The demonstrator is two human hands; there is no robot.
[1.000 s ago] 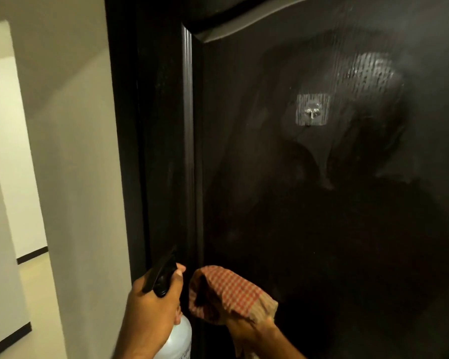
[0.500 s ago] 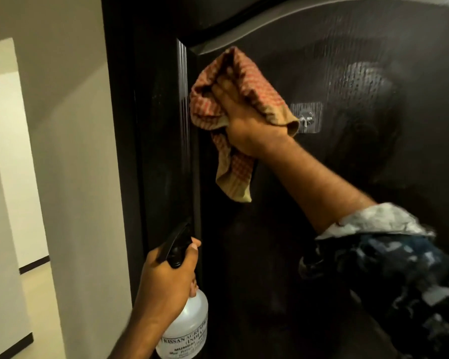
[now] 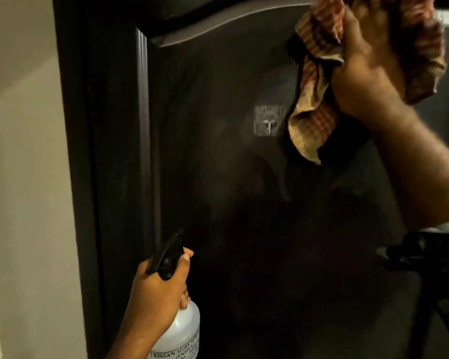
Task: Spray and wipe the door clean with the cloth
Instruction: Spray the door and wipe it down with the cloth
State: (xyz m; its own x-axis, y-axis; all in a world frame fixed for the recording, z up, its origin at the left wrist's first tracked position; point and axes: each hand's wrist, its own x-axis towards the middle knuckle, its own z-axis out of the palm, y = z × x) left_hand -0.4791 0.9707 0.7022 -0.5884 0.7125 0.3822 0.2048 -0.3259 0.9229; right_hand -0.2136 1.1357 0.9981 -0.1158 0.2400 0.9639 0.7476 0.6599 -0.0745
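The dark, glossy door [image 3: 218,177] fills most of the view. My right hand [image 3: 366,66] is raised at the top right and presses a red-and-tan checked cloth [image 3: 314,99] against the door's upper panel; loose cloth hangs below my palm. My left hand [image 3: 156,294] is low at the centre left, gripping a translucent white spray bottle [image 3: 184,330] with a black trigger head [image 3: 169,255] aimed at the door. A faint mist hangs in front of the panel.
A small clear adhesive hook [image 3: 268,120] is stuck on the door just left of the hanging cloth. The dark door frame [image 3: 88,177] runs down the left, with a pale wall [image 3: 24,177] beside it. My patterned sleeve [image 3: 430,255] shows at the right edge.
My right hand swept the cloth from the bottom of the door up to its upper left, then across to the upper right. The spray bottle stayed low on the left.
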